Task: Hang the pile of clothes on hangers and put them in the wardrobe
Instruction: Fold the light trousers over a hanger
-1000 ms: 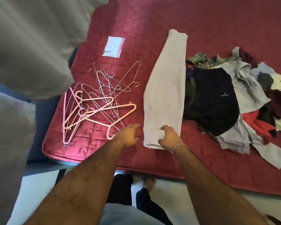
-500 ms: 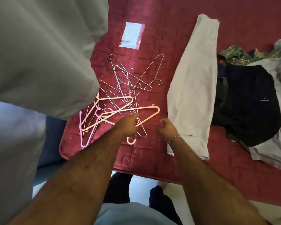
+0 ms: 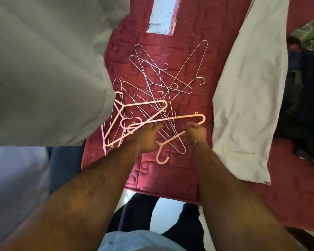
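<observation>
A tangle of hangers lies on the red quilted mattress (image 3: 163, 180): several thin wire hangers (image 3: 168, 79) and a few pink plastic ones. Both my hands are on the nearest pink hanger (image 3: 181, 118), whose hook points toward me. My left hand (image 3: 149, 138) closes around its neck. My right hand (image 3: 195, 133) is a fist on its lower arm. Pale folded trousers (image 3: 246, 98) lie flat just right of my right hand. The pile of clothes (image 3: 308, 91) sits at the far right, a dark garment on top and a green plaid one (image 3: 311, 34) behind it.
A big fold of grey fabric (image 3: 43, 69) hangs close on the left and covers part of the hangers. A white packet (image 3: 163, 15) lies at the far end of the mattress. The mattress's near edge and a pale floor (image 3: 161, 212) are by my legs.
My view and both hands have shifted left, from the folded trousers to the hangers. My right hand let go of the trousers and closed on the pink hanger; my left hand reached it too.
</observation>
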### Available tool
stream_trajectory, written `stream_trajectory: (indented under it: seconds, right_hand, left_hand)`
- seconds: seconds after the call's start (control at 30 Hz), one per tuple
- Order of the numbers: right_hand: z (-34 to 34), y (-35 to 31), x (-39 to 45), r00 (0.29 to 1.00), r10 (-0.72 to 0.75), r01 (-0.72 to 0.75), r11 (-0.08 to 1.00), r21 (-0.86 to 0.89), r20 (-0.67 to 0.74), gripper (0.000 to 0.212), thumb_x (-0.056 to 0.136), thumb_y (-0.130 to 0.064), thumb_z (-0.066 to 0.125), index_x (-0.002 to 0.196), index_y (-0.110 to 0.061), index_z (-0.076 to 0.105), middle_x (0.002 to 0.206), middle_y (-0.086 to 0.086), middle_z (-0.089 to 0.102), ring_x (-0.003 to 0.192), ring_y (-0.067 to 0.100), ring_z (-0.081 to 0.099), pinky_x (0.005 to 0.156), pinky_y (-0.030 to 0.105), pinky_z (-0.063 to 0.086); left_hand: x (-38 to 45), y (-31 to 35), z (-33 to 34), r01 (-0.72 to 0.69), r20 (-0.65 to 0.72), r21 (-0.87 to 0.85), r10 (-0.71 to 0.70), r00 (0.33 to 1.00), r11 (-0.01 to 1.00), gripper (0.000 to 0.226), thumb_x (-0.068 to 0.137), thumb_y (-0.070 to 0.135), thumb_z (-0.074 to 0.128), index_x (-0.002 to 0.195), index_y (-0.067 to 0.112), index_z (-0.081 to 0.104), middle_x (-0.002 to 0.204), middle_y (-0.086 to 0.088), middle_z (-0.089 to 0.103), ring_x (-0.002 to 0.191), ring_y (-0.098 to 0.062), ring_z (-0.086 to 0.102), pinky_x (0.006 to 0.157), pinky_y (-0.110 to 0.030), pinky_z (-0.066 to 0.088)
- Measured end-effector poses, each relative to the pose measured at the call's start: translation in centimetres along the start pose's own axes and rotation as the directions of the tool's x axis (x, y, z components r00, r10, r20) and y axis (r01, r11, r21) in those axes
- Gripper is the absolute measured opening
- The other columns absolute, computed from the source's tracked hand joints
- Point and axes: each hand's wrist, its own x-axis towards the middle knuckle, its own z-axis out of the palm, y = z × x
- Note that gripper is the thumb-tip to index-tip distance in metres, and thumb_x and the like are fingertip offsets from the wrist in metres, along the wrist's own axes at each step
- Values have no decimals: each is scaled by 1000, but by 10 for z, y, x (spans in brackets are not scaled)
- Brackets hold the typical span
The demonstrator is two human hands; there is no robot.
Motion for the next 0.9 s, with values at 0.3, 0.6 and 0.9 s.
stream_trajectory:
  seconds: [0.3, 0.6, 0.9]
  right_hand:
    - [-42, -46, -73, 1000, 29, -29, 1000, 10, 10, 6, 93, 5, 61, 95, 0, 64, 80, 16, 66, 60, 25, 71, 54, 37, 62]
    - [-68, -79, -116, 973, -118, 51, 948, 313, 199, 24, 103, -4, 50, 125, -12, 56, 90, 8, 65, 70, 24, 74, 61, 38, 64]
    - [-77, -87, -134, 718, -692, 691, 696, -195, 74, 113, 86, -1, 72, 163, -33, -5, 135, 10, 54, 77, 11, 65, 78, 33, 61]
  left_hand:
    - [-32, -21, -2, 66, 54, -221, -55, 997, 973, 65, 90, 20, 77, 149, 15, 51, 140, -9, 62, 124, -28, 62, 96, -24, 47]
    - [-37, -12, 1, -36, -432, -402, -155, 889, 915, 26, 102, 35, 55, 111, 21, 75, 96, -9, 76, 87, -30, 71, 71, -37, 52]
    - [-70, 24, -62, -165, -419, -585, -121, 900, 794, 28, 107, 37, 52, 82, 28, 63, 72, 4, 55, 65, -17, 53, 61, -34, 52]
